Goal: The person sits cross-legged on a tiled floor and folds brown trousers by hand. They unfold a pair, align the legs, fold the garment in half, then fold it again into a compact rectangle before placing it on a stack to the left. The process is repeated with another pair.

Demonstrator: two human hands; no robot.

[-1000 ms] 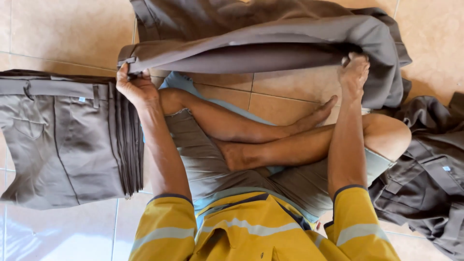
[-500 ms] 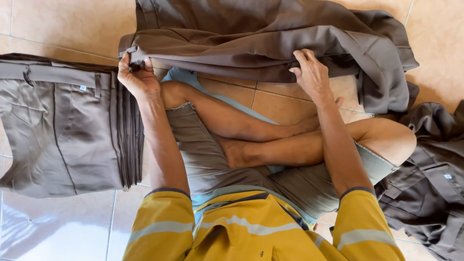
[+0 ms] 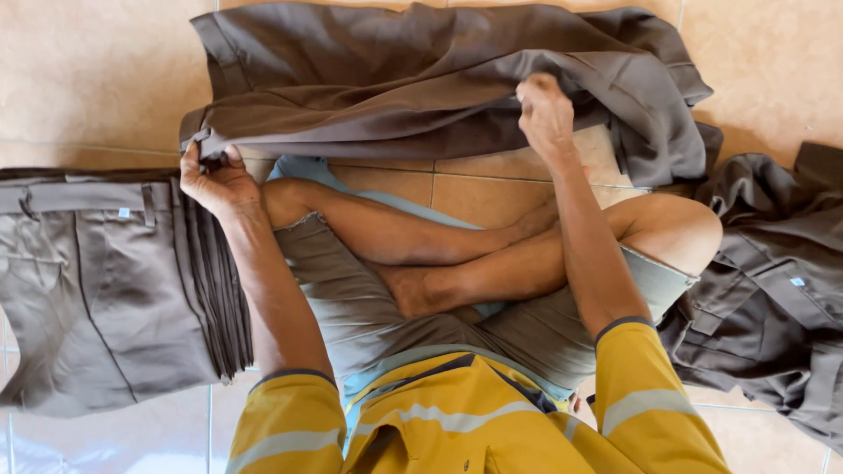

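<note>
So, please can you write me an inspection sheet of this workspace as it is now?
Surface: beige tiled floor; the person sits on it cross-legged.
Job's things: grey-brown fabric garment spread in front of the knees.
Clutter: neat stack of folded grey-brown trousers on the left; loose heap of dark grey garments on the right.
Grippers: left hand grips the garment's left corner; right hand pinches its edge further right.
Cables: nothing seen.
Surroundings: yellow striped sleeves, grey shorts, bare legs.
</note>
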